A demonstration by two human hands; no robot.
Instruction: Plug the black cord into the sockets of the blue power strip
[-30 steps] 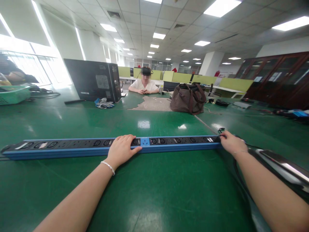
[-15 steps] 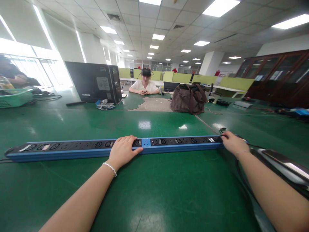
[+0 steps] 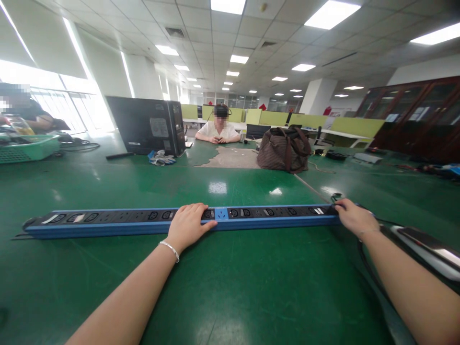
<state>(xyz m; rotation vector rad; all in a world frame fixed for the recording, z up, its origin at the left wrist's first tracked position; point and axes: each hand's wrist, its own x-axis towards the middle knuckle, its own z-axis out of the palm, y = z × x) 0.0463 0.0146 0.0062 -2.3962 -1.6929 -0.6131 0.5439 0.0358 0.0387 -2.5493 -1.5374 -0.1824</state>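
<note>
A long blue power strip (image 3: 258,223) with black sockets and one blue socket lies crosswise on the green tabletop. My left hand (image 3: 187,223) rests over its middle, fingers across the top and thumb along the near side. At the strip's right end, my right hand (image 3: 354,218) is closed around the black end piece. Its fingertips are partly hidden, and a black cable loop (image 3: 337,196) rises just behind them. More dark cable runs beneath and beside my right wrist.
Beyond the strip stand a black computer case (image 3: 143,125), crumpled gloves (image 3: 161,158) and a brown bag (image 3: 282,149). A green basket (image 3: 32,149) is at far left. A phone-like object (image 3: 429,242) lies at right. One person sits opposite, another at left.
The whole view has shifted slightly to the right and down. Both hands keep their places on the power strip, with no clear change in grip.
</note>
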